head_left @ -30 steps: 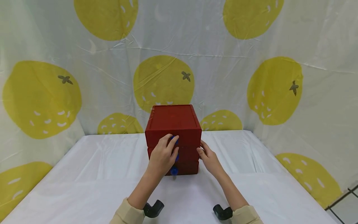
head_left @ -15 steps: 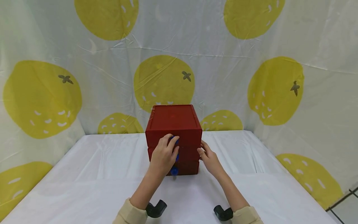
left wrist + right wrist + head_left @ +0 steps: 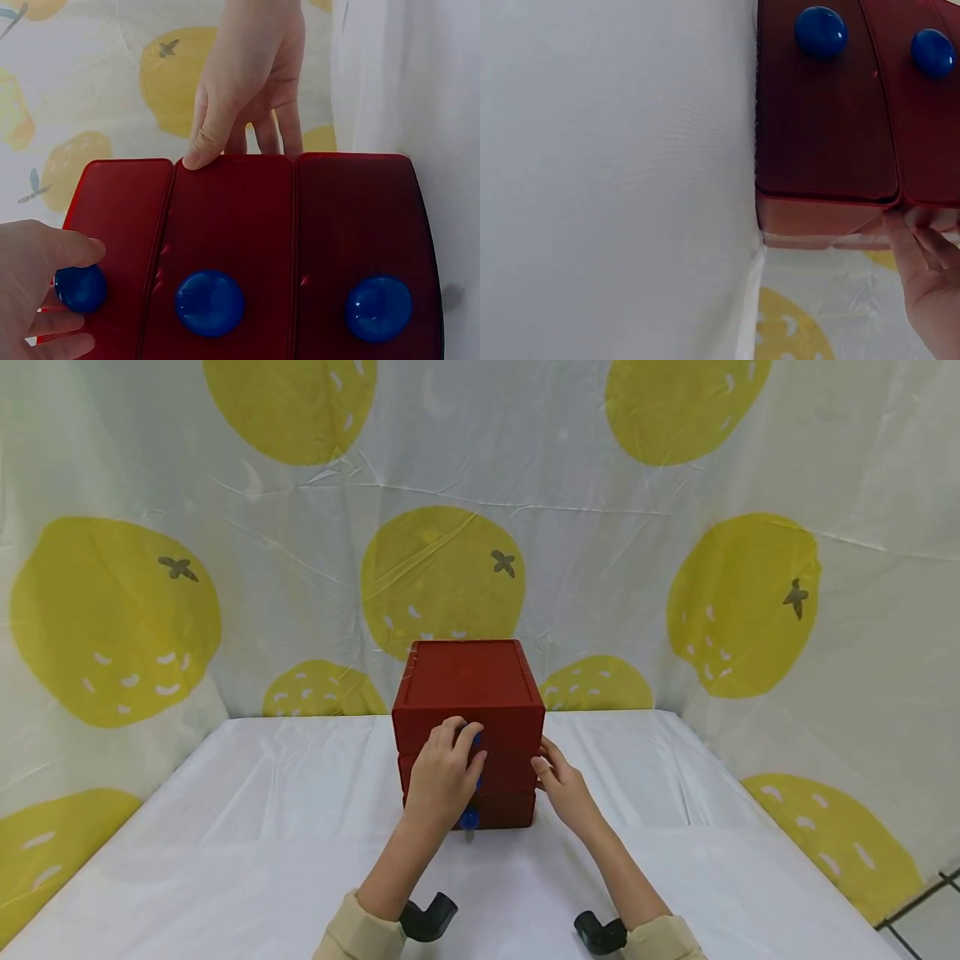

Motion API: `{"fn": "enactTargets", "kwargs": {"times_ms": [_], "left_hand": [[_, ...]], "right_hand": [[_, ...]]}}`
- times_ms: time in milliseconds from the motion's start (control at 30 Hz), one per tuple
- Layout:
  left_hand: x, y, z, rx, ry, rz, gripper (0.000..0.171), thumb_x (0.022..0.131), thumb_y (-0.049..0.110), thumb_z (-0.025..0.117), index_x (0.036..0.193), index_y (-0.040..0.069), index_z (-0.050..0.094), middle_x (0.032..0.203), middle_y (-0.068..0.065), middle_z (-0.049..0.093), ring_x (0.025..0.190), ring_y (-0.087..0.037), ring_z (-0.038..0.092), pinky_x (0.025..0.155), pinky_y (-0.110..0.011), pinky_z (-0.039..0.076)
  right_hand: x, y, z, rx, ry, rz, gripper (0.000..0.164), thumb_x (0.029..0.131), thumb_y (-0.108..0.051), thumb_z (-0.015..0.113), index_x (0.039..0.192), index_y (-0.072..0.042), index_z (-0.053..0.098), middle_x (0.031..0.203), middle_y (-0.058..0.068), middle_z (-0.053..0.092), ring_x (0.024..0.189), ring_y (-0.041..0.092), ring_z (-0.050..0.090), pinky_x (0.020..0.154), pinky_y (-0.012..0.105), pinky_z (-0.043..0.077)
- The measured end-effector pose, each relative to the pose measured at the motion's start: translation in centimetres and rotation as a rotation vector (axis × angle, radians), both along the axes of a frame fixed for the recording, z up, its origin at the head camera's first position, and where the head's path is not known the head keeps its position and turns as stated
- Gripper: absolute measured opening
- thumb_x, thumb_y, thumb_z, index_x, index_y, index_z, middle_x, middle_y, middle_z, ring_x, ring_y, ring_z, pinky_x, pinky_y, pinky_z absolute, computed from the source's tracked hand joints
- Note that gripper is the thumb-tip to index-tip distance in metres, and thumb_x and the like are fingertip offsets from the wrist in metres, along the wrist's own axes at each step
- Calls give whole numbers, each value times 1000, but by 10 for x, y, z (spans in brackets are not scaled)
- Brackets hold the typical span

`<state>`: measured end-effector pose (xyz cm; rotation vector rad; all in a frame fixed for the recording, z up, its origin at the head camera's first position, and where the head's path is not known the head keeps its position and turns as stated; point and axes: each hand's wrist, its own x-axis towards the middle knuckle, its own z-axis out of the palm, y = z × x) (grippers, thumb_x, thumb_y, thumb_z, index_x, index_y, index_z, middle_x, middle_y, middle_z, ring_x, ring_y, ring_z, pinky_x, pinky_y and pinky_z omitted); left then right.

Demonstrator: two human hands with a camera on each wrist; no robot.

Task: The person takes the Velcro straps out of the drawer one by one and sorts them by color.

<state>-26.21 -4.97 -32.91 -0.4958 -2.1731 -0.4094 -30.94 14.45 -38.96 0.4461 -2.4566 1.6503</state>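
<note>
A red three-drawer unit [image 3: 465,672] stands on the white-covered table, its drawers closed and a round blue knob on each. My left hand [image 3: 441,777] pinches the top knob [image 3: 80,289], with the thumb along one side and fingers around the other. The middle knob [image 3: 210,302] and bottom knob [image 3: 379,308] are free of both hands. At the unit's right side is my right hand [image 3: 566,792]; its thumb touches the front edge of the middle drawer [image 3: 232,225]. The fairly straight fingers of that hand lie along the side wall, their tips partly hidden.
The white cloth [image 3: 300,877] covers the table around the unit. Behind rises a pale curtain [image 3: 555,468] printed with yellow fruit. Black curved pieces [image 3: 429,918] sit at both wrists, beside beige sleeves [image 3: 663,937].
My left forearm and wrist have shifted slightly right, while the fingers stay on the top knob. The right hand keeps its place at the side, and the drawers remain closed.
</note>
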Motion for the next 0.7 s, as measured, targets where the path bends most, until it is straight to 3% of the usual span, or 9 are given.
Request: {"fn": "enactTargets", "kwargs": {"times_ms": [367, 700], "left_hand": [[-1, 4, 2, 34, -27, 13, 34, 76, 12, 72, 107, 11, 58, 104, -9, 52, 89, -19, 54, 69, -26, 56], [-5, 3, 2, -10, 13, 14, 33, 76, 12, 72, 106, 11, 58, 101, -8, 53, 89, -19, 55, 70, -25, 55]], "right_hand": [[1, -2, 0, 1, 5, -1, 53, 95, -39, 41, 141, -17, 29, 138, 18, 42, 112, 32, 56, 87, 37, 51], [0, -1, -1, 6, 10, -4, 53, 95, -39, 40, 142, -16, 29, 137, 18, 43, 113, 32, 55, 88, 36, 51]]}}
